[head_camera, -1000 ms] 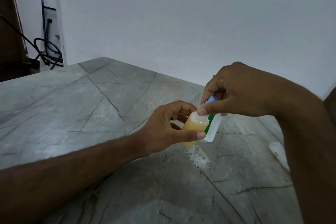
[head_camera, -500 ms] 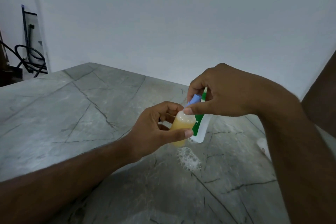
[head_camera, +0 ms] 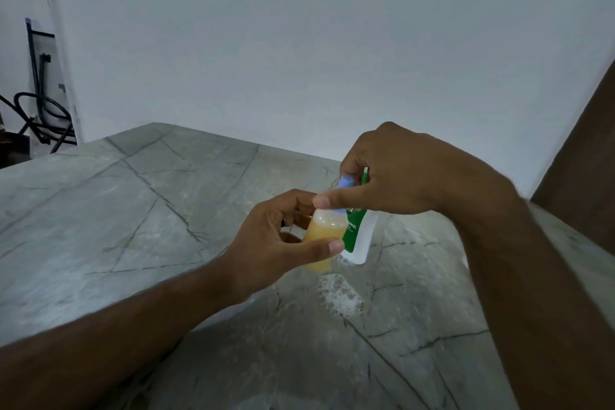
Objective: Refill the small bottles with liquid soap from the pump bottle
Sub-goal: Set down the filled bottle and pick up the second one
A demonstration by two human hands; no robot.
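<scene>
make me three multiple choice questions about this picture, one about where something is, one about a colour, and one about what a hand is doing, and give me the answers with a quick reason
1. Where is the patch of foam?
A. On the counter, below the small bottle
B. On the wall by the switch plate
C. Inside the small bottle's cap

2. What colour is the cap on the small bottle?
A. Red
B. Light blue
C. Black

3. What is the left hand doing?
A. Lying flat on the counter
B. Pointing at the wall
C. Holding the small bottle of yellowish liquid

Answers:
1. A, the white bubbles lie on the grey stone counter just under the bottle.
2. B, the cap pinched by the right hand is light blue.
3. C, its thumb and fingers curl round the bottle's body, in front of the green-labelled bottle.
</scene>
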